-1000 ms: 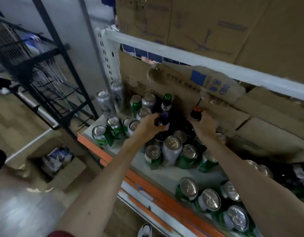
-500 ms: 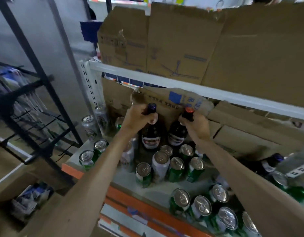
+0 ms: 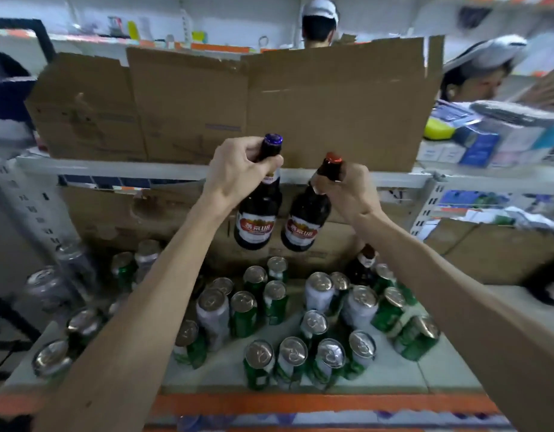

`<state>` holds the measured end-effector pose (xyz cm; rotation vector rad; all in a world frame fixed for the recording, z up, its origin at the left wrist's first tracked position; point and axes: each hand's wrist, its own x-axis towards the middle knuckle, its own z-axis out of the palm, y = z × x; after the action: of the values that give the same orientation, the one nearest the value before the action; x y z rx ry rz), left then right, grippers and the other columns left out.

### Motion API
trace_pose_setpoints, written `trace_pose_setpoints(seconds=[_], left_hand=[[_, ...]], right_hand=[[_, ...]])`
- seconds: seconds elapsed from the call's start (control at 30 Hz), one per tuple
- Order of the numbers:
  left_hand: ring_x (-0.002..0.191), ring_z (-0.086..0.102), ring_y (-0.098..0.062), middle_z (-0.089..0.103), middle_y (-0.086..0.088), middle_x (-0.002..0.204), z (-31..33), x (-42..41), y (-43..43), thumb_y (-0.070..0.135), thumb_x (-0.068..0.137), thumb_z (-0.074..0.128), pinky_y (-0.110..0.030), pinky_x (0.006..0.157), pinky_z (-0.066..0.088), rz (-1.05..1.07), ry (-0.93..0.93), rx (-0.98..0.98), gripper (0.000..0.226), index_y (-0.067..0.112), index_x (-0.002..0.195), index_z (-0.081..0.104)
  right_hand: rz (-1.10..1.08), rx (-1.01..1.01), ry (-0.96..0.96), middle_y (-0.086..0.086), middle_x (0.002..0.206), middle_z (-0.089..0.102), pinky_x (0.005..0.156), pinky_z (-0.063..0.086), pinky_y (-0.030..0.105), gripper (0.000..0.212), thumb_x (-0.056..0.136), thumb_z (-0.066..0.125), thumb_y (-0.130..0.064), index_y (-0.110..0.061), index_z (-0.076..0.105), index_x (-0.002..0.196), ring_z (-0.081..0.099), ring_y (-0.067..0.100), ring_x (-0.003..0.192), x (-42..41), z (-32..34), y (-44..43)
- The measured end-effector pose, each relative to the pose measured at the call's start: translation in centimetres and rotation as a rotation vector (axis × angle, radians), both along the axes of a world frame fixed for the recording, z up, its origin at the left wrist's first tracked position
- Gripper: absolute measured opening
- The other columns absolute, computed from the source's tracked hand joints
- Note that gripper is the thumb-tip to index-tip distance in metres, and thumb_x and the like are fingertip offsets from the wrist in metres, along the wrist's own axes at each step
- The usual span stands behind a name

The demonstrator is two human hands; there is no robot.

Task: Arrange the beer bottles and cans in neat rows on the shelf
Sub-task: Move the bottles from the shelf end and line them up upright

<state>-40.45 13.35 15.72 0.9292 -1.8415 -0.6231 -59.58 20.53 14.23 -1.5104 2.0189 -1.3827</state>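
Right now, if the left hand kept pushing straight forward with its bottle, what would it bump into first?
Probably the flattened cardboard standing on the upper shelf, just behind the left hand and its blue-capped bottle; the gap between them is unclear from this view.

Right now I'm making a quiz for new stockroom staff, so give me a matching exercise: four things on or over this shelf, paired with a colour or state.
Things:
1. bottle in the left hand
2. bottle in the right hand
3. bottle among the cans
4. cardboard sheet

Descriptions:
A. red cap, held up by the neck
B. standing on the shelf, not held
C. purple-blue cap, held up by the neck
D. brown, propped upright on the upper shelf

Pairs: 1-C, 2-A, 3-B, 4-D
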Motion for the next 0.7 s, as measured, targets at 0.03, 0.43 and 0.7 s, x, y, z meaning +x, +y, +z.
trace_pose_setpoints(seconds=[0.03, 0.43, 0.7], left_hand=[[0.090, 0.065, 0.008, 0.076, 0.011, 0.100, 0.0, -2.1, 0.6, 0.030, 0.084, 0.076, -0.008, 0.076, 0.044, -0.050, 0.002, 0.014, 0.025, 0.022, 0.108, 0.077], [0.080, 0.067, -0.012, 0.076, -0.007, 0.093, -3.4, -33.6, 17.4, 0.025, 0.079, 0.080, -0.033, 0.080, 0.054, -0.657, -0.065, 0.160, 0.020, 0.010, 0.092, 0.074], [0.065, 0.063, -0.004, 0.074, 0.004, 0.071, -6.9, -51.4, 32.0, 0.016, 0.082, 0.078, -0.030, 0.071, 0.051, -0.936, -0.132, 0.212, 0.007, 0.017, 0.078, 0.073]], right_hand=[[-0.031, -0.012, 0.018, 0.000, 0.075, 0.069, 0.060, 0.048, 0.027, 0.008, 0.081, 0.069, -0.022, -0.015, 0.071, 0.077, 0.062, 0.013, 0.069, -1.7, 0.2, 1.3], [-0.843, 0.052, 0.095, 0.014, 0.088, 0.070, 0.076, 0.052, 0.041, 0.025, 0.078, 0.072, -0.029, -0.008, 0.066, 0.090, 0.065, 0.032, 0.086, -26.9, -2.4, 28.6], [-1.172, 0.183, 0.106, 0.011, 0.092, 0.070, 0.073, 0.041, 0.031, 0.019, 0.082, 0.068, -0.029, -0.013, 0.063, 0.091, 0.063, 0.034, 0.092, -41.1, -5.3, 48.9]])
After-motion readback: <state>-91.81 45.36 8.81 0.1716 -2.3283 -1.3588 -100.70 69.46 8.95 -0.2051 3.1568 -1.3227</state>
